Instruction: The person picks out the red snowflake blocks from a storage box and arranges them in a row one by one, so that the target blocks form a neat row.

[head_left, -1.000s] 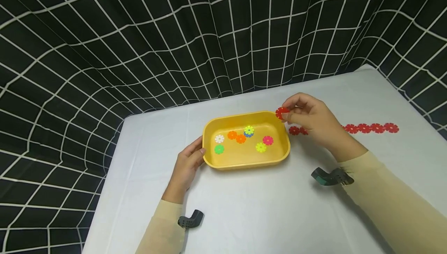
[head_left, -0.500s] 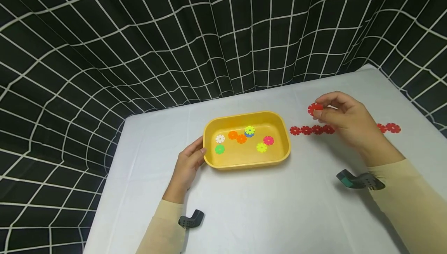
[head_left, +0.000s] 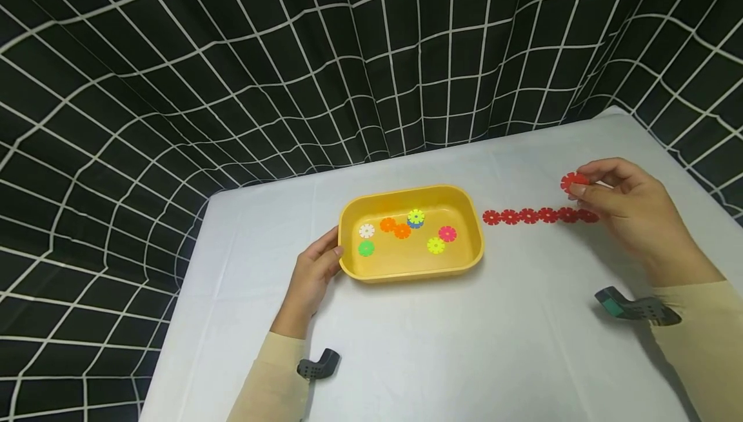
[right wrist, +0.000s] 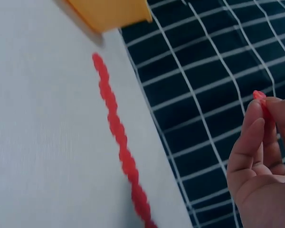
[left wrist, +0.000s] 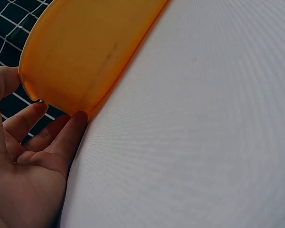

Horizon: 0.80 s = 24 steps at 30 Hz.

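Note:
My right hand point(head_left: 638, 215) pinches a red notched plastic disc point(head_left: 572, 182) between thumb and fingers, raised above the table in the head view. Edge-on, the same disc point(right wrist: 259, 95) shows at the fingertips in the right wrist view. Below lies a row of red notched discs point(head_left: 528, 216), joined in a line; the hand hides its right end. My left hand point(head_left: 313, 273) holds the left end of a yellow tray point(head_left: 406, 276), thumb at the rim. In the left wrist view its fingers point(left wrist: 76, 126) touch the tray's end wall.
Inside the tray lie loose discs: a white disc point(head_left: 366, 231), a green disc point(head_left: 366, 248), a pink disc point(head_left: 447, 233), plus orange, yellow and blue ones. A white cloth point(head_left: 418, 344) covers the table. Behind hangs a black curtain point(head_left: 290, 73) with white grid lines.
My right hand has carried the red disc rightward from the tray's right corner, along above the red row. More of the row's left part now shows. The left hand and tray stay put.

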Motion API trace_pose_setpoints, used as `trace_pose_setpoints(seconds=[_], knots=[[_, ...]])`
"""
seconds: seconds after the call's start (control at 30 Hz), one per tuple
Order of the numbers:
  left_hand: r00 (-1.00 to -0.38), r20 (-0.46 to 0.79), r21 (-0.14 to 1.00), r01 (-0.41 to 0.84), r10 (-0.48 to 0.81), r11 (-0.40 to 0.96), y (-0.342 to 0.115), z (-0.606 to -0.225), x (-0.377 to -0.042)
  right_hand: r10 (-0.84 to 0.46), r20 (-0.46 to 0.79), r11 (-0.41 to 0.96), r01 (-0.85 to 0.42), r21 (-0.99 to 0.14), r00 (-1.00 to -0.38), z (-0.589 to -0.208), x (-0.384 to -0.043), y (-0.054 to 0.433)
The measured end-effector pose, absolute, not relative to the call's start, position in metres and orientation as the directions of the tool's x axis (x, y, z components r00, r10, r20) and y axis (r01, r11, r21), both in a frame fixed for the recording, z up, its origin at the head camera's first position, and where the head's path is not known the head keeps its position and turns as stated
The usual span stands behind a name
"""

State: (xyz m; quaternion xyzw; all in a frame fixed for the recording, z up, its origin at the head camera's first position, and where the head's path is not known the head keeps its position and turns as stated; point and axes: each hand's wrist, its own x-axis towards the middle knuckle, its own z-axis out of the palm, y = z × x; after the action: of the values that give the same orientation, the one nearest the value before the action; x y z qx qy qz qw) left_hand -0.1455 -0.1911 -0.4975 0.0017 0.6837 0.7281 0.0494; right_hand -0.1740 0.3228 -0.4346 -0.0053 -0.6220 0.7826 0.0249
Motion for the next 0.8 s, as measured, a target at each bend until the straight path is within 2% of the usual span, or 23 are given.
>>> trace_pose_setpoints(seconds=[0.1, 0.37, 0.5, 0.6, 0.8], knots=[[-0.995, -0.068, 0.996, -0.072, 0.073, -0.059, -0.191, -0.497, -0.145, 0.088, 0.020, -0.245, -0.041, -0.969, -0.996, -0.441, -0.175, 0.333], [-0.995, -0.071, 0.994, -0.077, 0.075, -0.078, -0.191, -0.497, -0.146, 0.212, -0.036, -0.175, -0.001, -0.985, -0.977, -0.453, -0.177, 0.359], [-0.994, -0.068, 0.994, -0.074, 0.081, -0.076, -0.190, -0.497, -0.146, 0.302, -0.065, 0.006, 0.071, -0.997, -0.951, -0.459, -0.176, 0.376], [-0.994, -0.065, 0.995, -0.071, 0.086, -0.071, -0.190, -0.496, -0.146, 0.355, -0.082, 0.089, 0.121, -0.989, -0.931, -0.463, -0.175, 0.388], [-0.995, -0.060, 0.996, -0.065, 0.085, -0.060, -0.191, -0.498, -0.146, 0.424, -0.076, -0.100, 0.037, -0.994, -0.902, -0.473, -0.173, 0.407]])
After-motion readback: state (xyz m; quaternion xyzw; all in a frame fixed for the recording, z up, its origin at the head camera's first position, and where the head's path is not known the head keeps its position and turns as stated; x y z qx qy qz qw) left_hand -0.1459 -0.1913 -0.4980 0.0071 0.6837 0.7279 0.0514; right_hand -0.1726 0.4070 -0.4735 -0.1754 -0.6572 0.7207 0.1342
